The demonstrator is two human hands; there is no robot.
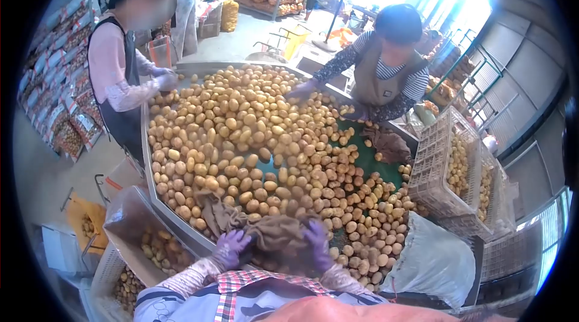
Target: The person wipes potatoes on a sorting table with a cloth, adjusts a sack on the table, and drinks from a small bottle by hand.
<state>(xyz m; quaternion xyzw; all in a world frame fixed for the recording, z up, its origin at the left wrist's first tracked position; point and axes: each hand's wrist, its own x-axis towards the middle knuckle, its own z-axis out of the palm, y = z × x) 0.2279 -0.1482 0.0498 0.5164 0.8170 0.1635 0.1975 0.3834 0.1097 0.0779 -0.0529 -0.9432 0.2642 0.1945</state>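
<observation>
A large metal-rimmed sorting table (148,159) is heaped with potatoes (241,123). At its near edge a brown cloth (274,231) lies bunched over the potatoes. My left hand (229,249), in a purple glove, grips the cloth's left side, with the fingers partly spread. On the other side my right hand (318,245), gloved the same, has its fingers curled onto the cloth. Potatoes lie close beyond both hands and to the right of my right hand.
Two people work across the table, one at the left (123,69) and one at the far right (392,63). Stacked crates (431,168) of potatoes and a pale sack (431,262) stand right. An open bag (129,225) of potatoes is at my left.
</observation>
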